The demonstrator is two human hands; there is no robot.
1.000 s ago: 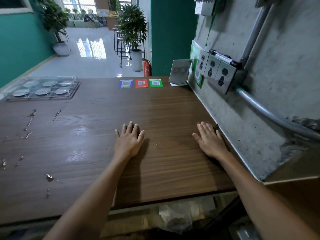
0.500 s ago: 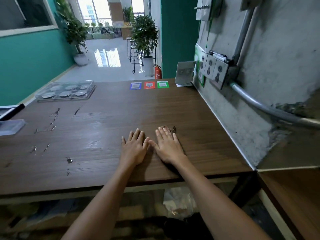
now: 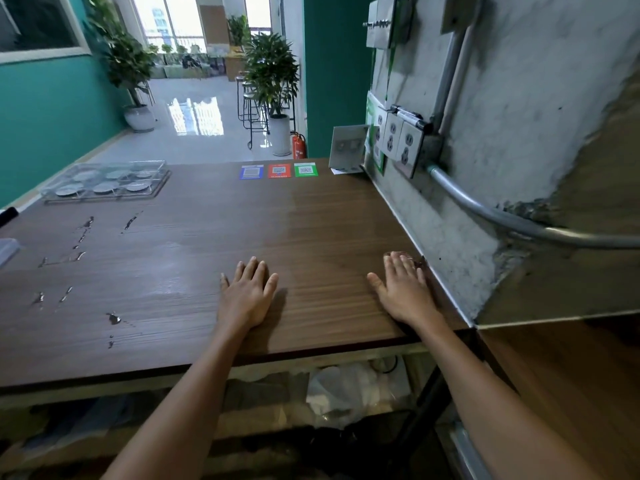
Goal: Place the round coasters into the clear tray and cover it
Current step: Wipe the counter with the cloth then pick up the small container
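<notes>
The right hand (image 3: 403,289) has slid right toward the wall, and I'm seeing both it and the left hand (image 3: 247,294) lying flat, fingers straight. The clear tray (image 3: 104,181) (coasters (image 3: 104,187) inside, lid on) is sitting far left.
</notes>
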